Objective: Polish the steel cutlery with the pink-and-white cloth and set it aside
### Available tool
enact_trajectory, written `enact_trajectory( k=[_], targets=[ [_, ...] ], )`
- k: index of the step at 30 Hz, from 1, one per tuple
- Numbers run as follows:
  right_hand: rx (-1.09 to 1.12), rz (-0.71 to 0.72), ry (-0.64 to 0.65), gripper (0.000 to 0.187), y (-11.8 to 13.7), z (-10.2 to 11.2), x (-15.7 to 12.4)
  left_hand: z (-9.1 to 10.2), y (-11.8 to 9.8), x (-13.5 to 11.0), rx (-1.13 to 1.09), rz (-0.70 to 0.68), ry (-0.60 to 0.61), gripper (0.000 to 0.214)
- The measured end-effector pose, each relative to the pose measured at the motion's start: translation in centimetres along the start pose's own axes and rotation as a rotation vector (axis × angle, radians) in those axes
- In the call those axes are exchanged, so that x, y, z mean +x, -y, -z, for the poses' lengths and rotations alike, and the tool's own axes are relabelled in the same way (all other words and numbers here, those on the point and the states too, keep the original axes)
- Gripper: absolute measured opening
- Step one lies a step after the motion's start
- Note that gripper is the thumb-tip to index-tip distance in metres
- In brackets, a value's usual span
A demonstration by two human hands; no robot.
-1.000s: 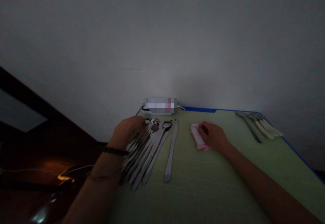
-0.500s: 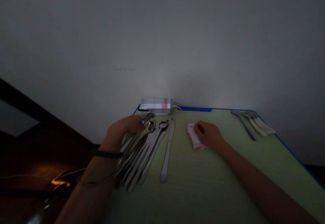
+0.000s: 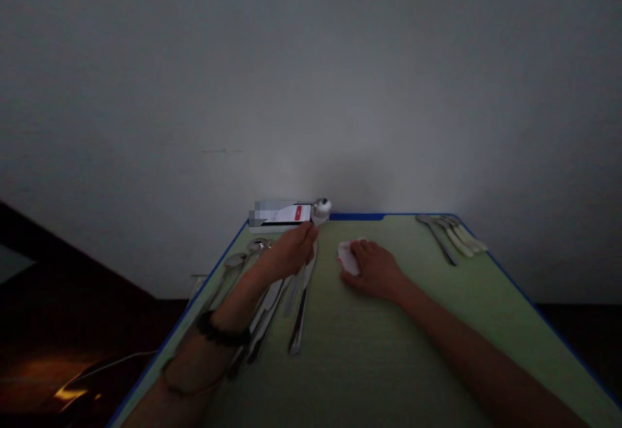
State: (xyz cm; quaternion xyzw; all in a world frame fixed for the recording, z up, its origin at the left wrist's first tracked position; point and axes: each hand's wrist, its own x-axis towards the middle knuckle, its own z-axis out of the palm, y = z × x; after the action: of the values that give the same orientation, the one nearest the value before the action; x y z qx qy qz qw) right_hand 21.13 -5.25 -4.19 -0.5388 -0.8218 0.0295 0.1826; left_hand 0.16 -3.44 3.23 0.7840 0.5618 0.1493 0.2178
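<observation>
My left hand (image 3: 290,252) is closed around a steel spoon (image 3: 321,208), its bowl raised just above the far end of a row of steel cutlery (image 3: 265,305) lying on the green table (image 3: 369,350). My right hand (image 3: 372,269) rests on a small white and pink cloth (image 3: 346,256) beside it, fingers curled over the cloth. A table knife (image 3: 300,311) lies at the right edge of the cutlery row, between my two hands.
A second group of cutlery with pale handles (image 3: 451,234) lies at the table's far right corner. A white box (image 3: 279,214) sits against the wall at the far edge. The table has a blue rim (image 3: 359,217). Dark floor lies to the left.
My left hand has lifted a spoon out of the cutlery row and moved it right, toward the cloth. My right hand stays on the cloth. The view has shifted left.
</observation>
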Motion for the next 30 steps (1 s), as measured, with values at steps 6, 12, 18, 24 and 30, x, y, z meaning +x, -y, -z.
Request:
enact_trajectory(
  k=[6, 12, 18, 24, 30],
  targets=[
    [0.539, -0.226, -0.242, 0.024, -3.6, -0.3, -1.1, -6.9, -2.5, 1.1, -0.415, 0.007, 0.065, 0.024],
    [1.075, -0.416, -0.465, 0.013, -6.0, -0.3, -0.5, -9.3, -2.9, -0.7, -0.713, 0.056, 0.154, 0.024],
    [1.65, -0.49, -0.386, 0.018, -7.3, -0.7, 0.6, -10.1, -2.8, -1.1, -0.846, 0.071, 0.103, 0.021],
    [1.548, -0.485, -0.328, 0.021, -7.1, -0.5, 0.7, -9.7, -2.9, -1.7, -0.914, 0.051, 0.056, 0.022],
    [1.504, -0.519, -0.253, 0.022, -6.9, -0.2, 0.5, -9.6, -2.8, -1.9, -0.897, 0.053, 0.005, 0.022]
  ],
)
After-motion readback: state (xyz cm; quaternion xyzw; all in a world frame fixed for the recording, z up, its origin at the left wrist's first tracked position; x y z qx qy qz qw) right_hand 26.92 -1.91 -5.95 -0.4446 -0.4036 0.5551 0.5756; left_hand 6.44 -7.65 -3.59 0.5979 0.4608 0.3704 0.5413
